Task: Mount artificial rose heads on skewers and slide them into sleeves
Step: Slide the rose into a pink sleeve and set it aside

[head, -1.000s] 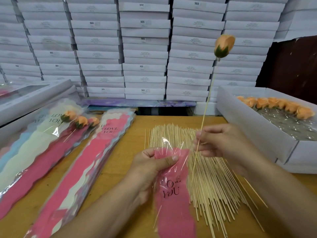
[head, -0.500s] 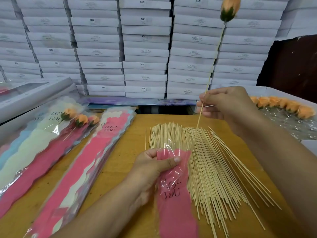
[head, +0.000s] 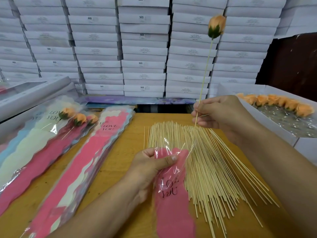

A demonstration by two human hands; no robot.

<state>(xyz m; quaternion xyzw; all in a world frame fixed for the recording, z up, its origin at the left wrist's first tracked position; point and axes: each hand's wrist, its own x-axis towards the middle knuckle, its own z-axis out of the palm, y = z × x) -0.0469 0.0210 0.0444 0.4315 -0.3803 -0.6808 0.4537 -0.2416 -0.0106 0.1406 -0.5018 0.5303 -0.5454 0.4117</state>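
**Skewered rose poised at mouth of pink sleeve**

Nearest: pink sleeve [head: 173, 194] lies on the wooden table [head: 120, 162], running toward the near edge. Black lettering shows through the clear film. Left hand [head: 151, 167] grips its far end, thumb across the film and fingers curled beneath, so the clear top is bunched and lifted.

Just right of the sleeve: loose pile of bare skewers [head: 205, 169], fanned out on the table, tips pointing far.

Left side of table: two stacks of sleeves. The closer stack of empty sleeves [head: 82, 169] is pink on top, printed "LOVE YOU". Further left, a stack of filled sleeves [head: 34, 152], three orange rose heads [head: 78, 118] showing at their far ends.

Mid-distance, right: right hand [head: 221, 114] held above the skewer pile, fingers pinching a skewer [head: 205, 66] low on its shaft. The skewer stands nearly upright, leaning slightly right toward its top. Its lower tip reaches the lifted film at the sleeve's open end; whether it is inside, cannot tell. An orange rose head [head: 216, 26] with green base sits at the top.

Far right: open white box [head: 274, 124] with a row of orange rose heads along its far side, on crinkled clear film.

Farthest: wall of stacked white boxes [head: 144, 48], some marked "SGS".
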